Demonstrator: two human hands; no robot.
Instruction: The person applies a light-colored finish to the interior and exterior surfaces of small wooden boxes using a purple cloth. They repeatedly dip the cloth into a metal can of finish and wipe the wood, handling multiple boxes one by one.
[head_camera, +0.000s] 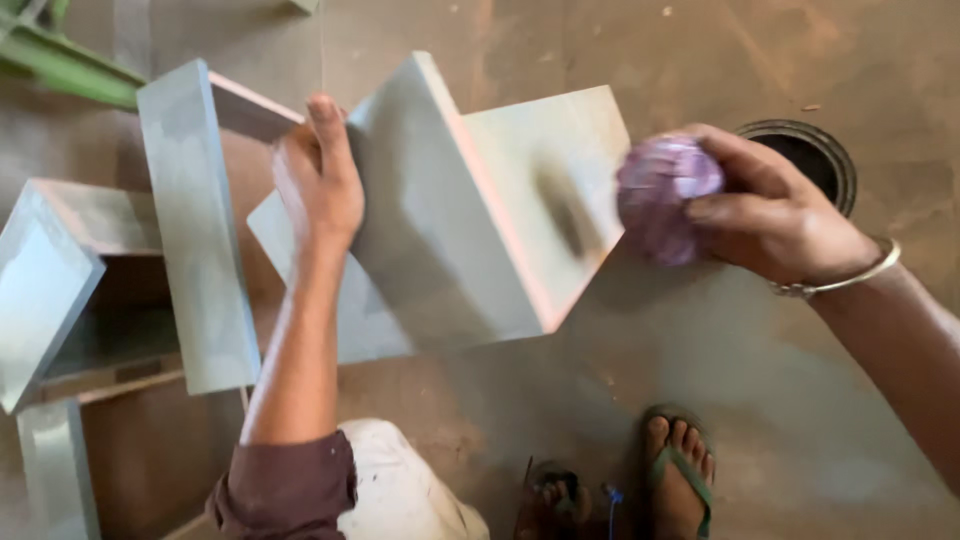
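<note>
The left hand (322, 185) rests on the upper left edge of a grey painted wooden box (450, 210) that stands tilted on the floor (620, 400). Its fingers point up and lie close together over the box's edge, the palm pressed against the side; it steadies the box rather than pinching it. A dark sleeve (285, 485) covers the upper part of that arm.

The right hand (770, 215) is just right of the box and closes around a purple wad of cloth (665, 195), thumb below and fingers curled over the top, so the wad is firmly clutched. The wad touches the right edge of the box's pale inner face, where a dark smudge shows to its left. A thin metal bangle (850, 280) sits on that wrist.

Left of the box, another grey panel piece (195, 230) stands on edge, just beside the left hand, and further left a second grey box piece (55, 285) lies open. Above and far left of the box a green bar (60, 65) crosses the corner of the view. To the right of the box, behind the right hand, a round dark hole with a metal rim (810, 150) is set in the floor.

Below the box a foot in a green sandal (680, 470) stands on the floor, with a second foot (550, 500) just left of it, and a knee in pale cloth (400, 490) further left
</note>
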